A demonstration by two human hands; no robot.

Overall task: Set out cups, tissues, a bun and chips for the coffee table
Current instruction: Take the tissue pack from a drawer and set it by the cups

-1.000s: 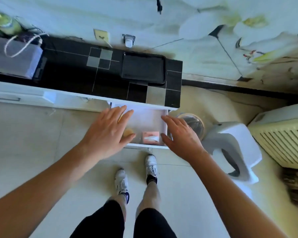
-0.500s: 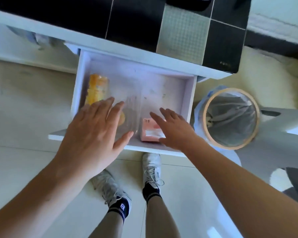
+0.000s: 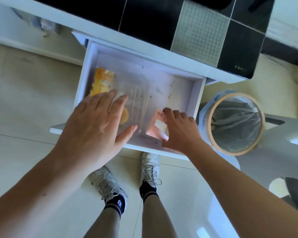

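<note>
Two bare hands reach into the open white pull-out drawer (image 3: 195,98), seen from above by the head camera.

Right hand (image 3: 180,130): fingers curled, knuckles up, thumb low near the drawer's front edge. They pinch the pink rectangular tissue pack with a white label (image 3: 156,124), which sits in the drawer's front right corner, close to the right wall. Bare drawer floor lies beyond the fingertips, toward the back wall.

Left hand (image 3: 95,129): fingers straight and slightly spread, thumb held out to the right. It hovers over the drawer's front left part; contact with anything beneath cannot be told. Just beyond its fingertips lies the yellow-orange crinkled chip bag (image 3: 102,81), along the left wall. Under the palm edge, a round golden bun in clear wrap (image 3: 124,115) shows partly. Between the two hands sits a sleeve of clear plastic cups (image 3: 138,98), faint and blurred.

Outside the drawer, to the right of the right hand, stands a round waste bin with a tan rim and clear liner (image 3: 235,124), near the drawer's right wall but apart from it.
</note>
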